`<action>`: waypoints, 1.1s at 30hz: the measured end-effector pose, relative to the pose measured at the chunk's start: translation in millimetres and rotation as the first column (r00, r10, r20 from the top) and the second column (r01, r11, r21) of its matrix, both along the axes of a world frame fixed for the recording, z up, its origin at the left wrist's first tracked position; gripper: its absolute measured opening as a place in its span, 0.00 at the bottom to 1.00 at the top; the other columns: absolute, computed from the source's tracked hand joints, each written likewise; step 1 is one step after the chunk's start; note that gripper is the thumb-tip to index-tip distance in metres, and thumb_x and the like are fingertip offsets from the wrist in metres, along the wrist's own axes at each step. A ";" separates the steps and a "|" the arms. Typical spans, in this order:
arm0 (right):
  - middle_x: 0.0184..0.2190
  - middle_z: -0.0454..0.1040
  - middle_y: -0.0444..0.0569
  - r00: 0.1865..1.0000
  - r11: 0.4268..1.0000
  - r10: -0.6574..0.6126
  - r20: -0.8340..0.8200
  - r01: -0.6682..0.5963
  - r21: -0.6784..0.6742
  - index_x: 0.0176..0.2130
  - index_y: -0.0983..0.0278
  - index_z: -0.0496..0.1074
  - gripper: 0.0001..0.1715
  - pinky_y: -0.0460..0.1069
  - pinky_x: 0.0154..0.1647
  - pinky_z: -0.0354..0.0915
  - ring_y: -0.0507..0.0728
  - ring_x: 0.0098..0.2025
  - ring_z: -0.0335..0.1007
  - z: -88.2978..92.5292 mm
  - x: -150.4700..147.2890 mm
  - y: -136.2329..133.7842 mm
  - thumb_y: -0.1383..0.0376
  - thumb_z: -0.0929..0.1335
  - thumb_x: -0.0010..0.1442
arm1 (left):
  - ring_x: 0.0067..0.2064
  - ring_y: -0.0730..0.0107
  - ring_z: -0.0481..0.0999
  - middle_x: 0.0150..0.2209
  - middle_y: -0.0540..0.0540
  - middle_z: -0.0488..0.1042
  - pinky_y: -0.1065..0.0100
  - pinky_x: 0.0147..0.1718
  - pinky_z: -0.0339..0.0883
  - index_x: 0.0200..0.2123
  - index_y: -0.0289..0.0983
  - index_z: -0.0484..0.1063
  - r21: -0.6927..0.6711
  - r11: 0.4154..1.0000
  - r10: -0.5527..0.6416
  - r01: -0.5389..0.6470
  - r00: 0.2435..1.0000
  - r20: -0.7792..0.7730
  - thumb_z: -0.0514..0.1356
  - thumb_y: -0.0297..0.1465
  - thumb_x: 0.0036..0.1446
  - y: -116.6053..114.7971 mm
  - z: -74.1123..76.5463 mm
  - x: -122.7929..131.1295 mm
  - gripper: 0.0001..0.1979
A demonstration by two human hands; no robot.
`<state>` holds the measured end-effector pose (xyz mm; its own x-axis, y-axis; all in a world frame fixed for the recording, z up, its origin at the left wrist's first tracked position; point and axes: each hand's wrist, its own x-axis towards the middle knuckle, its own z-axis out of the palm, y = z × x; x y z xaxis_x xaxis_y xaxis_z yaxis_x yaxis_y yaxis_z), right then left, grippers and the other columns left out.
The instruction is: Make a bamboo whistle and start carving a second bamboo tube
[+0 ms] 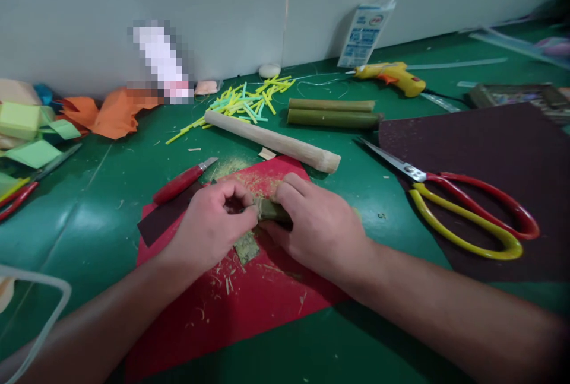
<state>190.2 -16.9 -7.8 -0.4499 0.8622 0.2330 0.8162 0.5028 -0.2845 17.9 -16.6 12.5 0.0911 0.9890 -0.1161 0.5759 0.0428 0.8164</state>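
A short green bamboo piece (272,210) is held between the two hands, above the middle of a red paper sheet (276,307) on the green tabletop (102,218). It is gripped from the right by the right hand (318,224), fingers curled over it and thumb underneath; its left end is pinched by thumb and forefinger of the left hand (218,215), with a small loop left between them. Whether a loose fibre is also pinched there cannot be told.

The sheet is strewn with shavings (229,285), and a speckled grey-green strip (246,247) is seen just below the bamboo. A red-handled knife (182,183) is laid to the left, partly over a dark strip (162,224), its blade pointed to the far right. A peeled bamboo stick (271,140) is placed on the far side; scissors (416,173) are left open to the right.

Several risks can be judged from here. A finger could be pricked at the pinched end — raw bamboo edges are often splintery. The blade could be brushed if the left hand is swung outward, since the knife lies uncovered beside it. Footing could be lost too — a loose sheet under dry shavings may be made to slide if leaned upon.
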 end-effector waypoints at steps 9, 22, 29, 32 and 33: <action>0.32 0.69 0.46 1.000 1.000 0.005 -0.007 -0.005 0.029 0.34 0.63 0.68 0.10 0.50 0.24 0.45 0.54 0.30 0.64 -0.3 0.0 -0.5 0.59 0.69 0.57 | 0.27 0.76 0.62 0.24 0.54 0.65 0.72 0.27 0.58 0.25 0.36 0.66 0.051 0.998 0.027 -0.027 0.999 -0.019 0.59 0.26 0.49 4.6 -0.1 3.4 0.03; 0.32 0.69 0.45 1.000 1.000 0.011 -0.008 -0.011 0.008 0.32 0.62 0.66 0.10 0.49 0.24 0.40 0.53 0.29 0.62 -2.0 0.9 0.5 0.59 0.69 0.57 | 0.27 0.77 0.63 0.24 0.54 0.65 0.72 0.27 0.59 0.27 0.36 0.67 -0.066 0.998 0.016 -0.010 0.997 0.082 0.60 0.28 0.51 8.4 0.9 0.4 0.04; 0.32 0.68 0.45 0.999 0.999 0.038 -0.007 -0.038 0.035 0.32 0.62 0.66 0.12 0.49 0.24 0.39 0.54 0.29 0.61 -3.7 1.9 0.9 0.58 0.69 0.57 | 0.25 0.79 0.60 0.22 0.55 0.64 0.74 0.24 0.55 0.25 0.35 0.68 -0.130 0.989 -0.059 0.065 0.997 0.044 0.62 0.28 0.49 3.9 7.4 -5.7 0.05; 0.32 0.68 0.45 0.999 0.998 0.041 -0.007 -0.040 0.042 0.33 0.62 0.66 0.11 0.49 0.24 0.40 0.54 0.29 0.61 -4.3 2.0 1.7 0.58 0.70 0.56 | 0.26 0.79 0.62 0.23 0.55 0.66 0.74 0.25 0.57 0.26 0.35 0.68 -0.071 0.997 -0.036 0.037 0.999 0.014 0.61 0.26 0.49 7.3 5.5 -0.5 0.03; 0.32 0.68 0.45 0.999 0.998 0.041 -0.007 -0.040 0.043 0.33 0.62 0.66 0.11 0.49 0.24 0.40 0.54 0.28 0.61 -4.6 2.0 1.9 0.58 0.70 0.56 | 0.26 0.78 0.63 0.23 0.55 0.66 0.74 0.26 0.57 0.26 0.35 0.68 -0.051 0.999 -0.015 0.015 1.000 0.011 0.60 0.26 0.50 8.8 4.2 1.2 0.03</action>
